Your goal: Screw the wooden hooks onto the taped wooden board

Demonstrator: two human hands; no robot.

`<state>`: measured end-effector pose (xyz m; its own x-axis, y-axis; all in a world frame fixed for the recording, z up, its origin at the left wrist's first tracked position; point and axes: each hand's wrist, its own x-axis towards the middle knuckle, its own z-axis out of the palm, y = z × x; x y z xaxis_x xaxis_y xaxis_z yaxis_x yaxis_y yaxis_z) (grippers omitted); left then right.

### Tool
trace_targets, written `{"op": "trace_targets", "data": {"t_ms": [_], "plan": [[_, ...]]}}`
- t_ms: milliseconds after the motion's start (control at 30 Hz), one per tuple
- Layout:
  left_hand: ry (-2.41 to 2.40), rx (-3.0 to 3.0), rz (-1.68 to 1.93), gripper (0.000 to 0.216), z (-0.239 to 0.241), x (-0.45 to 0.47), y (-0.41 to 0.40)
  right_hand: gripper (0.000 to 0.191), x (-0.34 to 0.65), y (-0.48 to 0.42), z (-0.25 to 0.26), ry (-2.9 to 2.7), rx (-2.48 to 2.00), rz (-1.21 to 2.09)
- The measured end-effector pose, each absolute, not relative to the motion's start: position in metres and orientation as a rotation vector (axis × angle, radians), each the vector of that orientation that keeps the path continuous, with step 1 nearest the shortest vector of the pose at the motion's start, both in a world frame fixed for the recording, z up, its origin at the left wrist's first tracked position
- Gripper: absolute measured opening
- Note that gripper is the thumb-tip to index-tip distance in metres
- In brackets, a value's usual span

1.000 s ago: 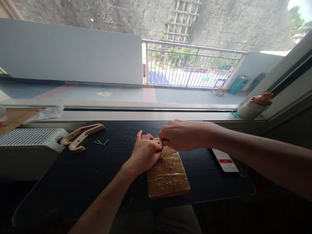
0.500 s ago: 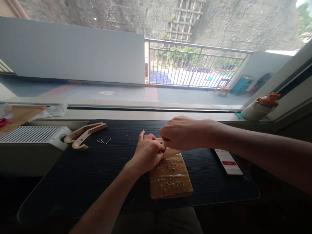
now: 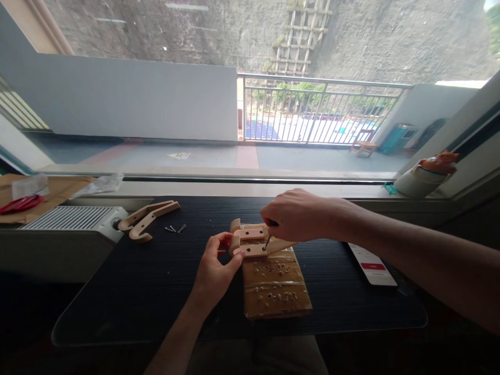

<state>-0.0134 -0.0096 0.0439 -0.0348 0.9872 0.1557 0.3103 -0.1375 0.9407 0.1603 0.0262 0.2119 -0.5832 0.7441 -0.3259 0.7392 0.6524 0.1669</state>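
Two hands on the wood: the left hand (image 3: 216, 264) pinches the curved end of the nearer pale, hook-shaped wooden piece (image 3: 254, 252); the right hand (image 3: 291, 214) is curled tightly round a slim metal driver (image 3: 267, 242) with a dark handle.
Hooked piece: it lies across the far end of a flat brown block wrapped in clear film (image 3: 277, 286), just beside a second pale wooden hook (image 3: 250, 233) with similar dark holes.
Driver and hole: the shaft leans, top to the right, its tip at the right-hand hole of the nearer piece; from the right hand, that hole lies below, leftward and toward the person.
Long axis: the nearer piece runs left to right, curved end at the left hand; the right hand is closer to the hole.
Bench around them: on the black, grained bench (image 3: 136, 291), a few small silver screws (image 3: 175, 229) and two loose pale wooden hooks (image 3: 158, 212) lie off to the left; a phone with a white screen (image 3: 375, 268) rests to the right.
Hard to make out: the fist covers most of the handle and hides some wood; the left fingertips are partly screened; whether a screw sits in the hole, I cannot tell.
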Motion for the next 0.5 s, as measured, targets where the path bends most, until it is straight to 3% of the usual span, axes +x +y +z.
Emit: {"op": "trace_targets", "data": {"t_ms": [233, 500], "plan": [[1.190, 1.365, 1.094, 0.030, 0.034, -0.009, -0.004, 0.020, 0.156, 0.025, 0.213, 2.552, 1.127, 0.053], [1.275, 1.211, 1.168, 0.027, 0.034, -0.037, -0.024, 0.014, 0.127, 0.024, 0.216, 2.588, 0.969, 0.006]]}}
